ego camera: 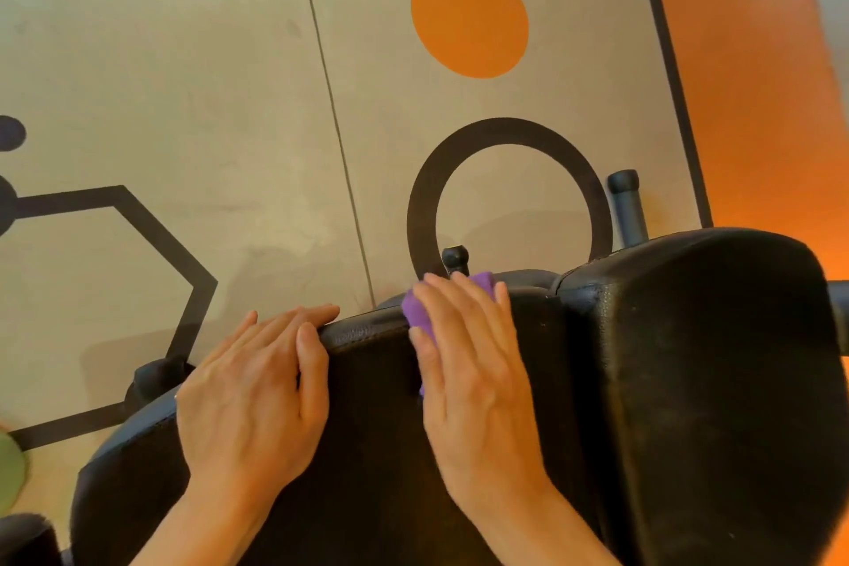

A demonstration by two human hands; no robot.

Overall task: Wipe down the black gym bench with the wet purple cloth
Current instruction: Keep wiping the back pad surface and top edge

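The black padded gym bench [712,358] fills the lower right of the head view. My right hand [468,363] lies flat on its long pad near the far edge, pressing the purple cloth [420,313] down with straight fingers; only the cloth's edges show around the fingers and palm. My left hand [257,386] rests on the same pad to the left, its fingers straight and reaching over the pad's far edge, its thumb lying on the pad top. It holds nothing.
Beyond the bench lies a grey gym floor [206,83] with an orange dot [468,16], a black ring and a black hexagon outline. Black rubber-capped frame posts [624,186] stick out past the pads. An orange strip runs along the right.
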